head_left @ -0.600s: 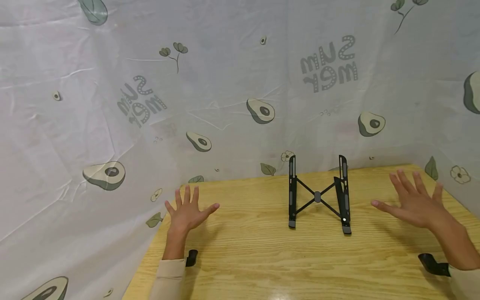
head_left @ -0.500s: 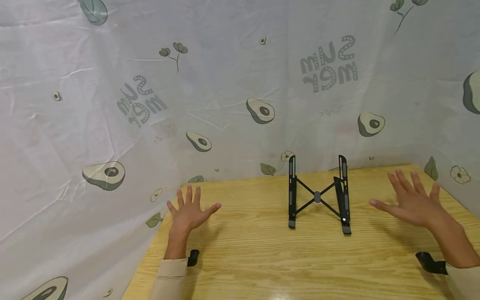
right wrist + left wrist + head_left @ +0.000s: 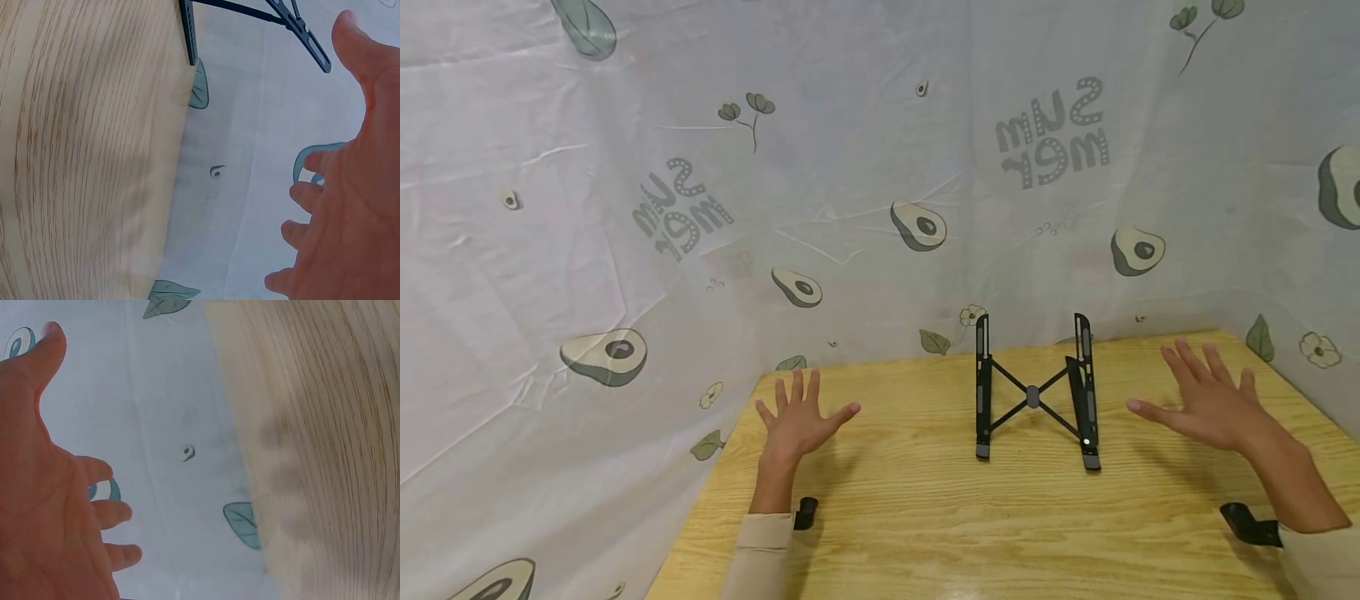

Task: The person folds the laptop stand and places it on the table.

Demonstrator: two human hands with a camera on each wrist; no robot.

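Observation:
A black folding laptop stand [image 3: 1033, 397] stands unfolded on the wooden table, its two side rails joined by crossed bars with a grey hub. To its left, my left hand [image 3: 799, 427] hovers over the table with fingers spread and nothing held. My right hand [image 3: 1213, 408] is held the same way on the other side, its thumb pointing toward the stand. In the left wrist view the left palm [image 3: 50, 506] shows bare. The right wrist view has the right palm [image 3: 356, 212] bare too, with part of the stand [image 3: 244, 9] at the top.
A pale curtain [image 3: 850, 167] printed with avocados, leaves and mirrored "summer" lettering hangs behind and beside the wooden table [image 3: 925, 517]. A black curved piece sits at each wrist, one at the left sleeve [image 3: 756, 542] and one at the right sleeve [image 3: 1318, 554].
Both hands have shifted inward, the left to the right and the right to the left, fingers still spread. The stand stays in place; the head view has tilted slightly.

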